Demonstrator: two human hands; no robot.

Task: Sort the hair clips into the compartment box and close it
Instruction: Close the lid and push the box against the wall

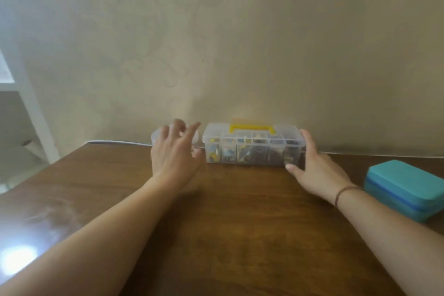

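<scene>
A clear plastic compartment box [252, 149] with a yellow handle stands at the far edge of the brown table, against the wall. Its lid looks down, and blurred hair clips show through its front wall in several compartments. My right hand [317, 170] grips the box's right end, thumb at the front corner and fingers round the side. My left hand [175, 151] hovers just left of the box with fingers spread and holds nothing. Behind that hand a small clear round container [156, 136] is partly hidden.
A teal zip case [406, 190] lies at the table's right edge. The wooden table [228, 223] stretches toward me. The wall rises directly behind the box. A white frame [31, 113] stands off the table's left side.
</scene>
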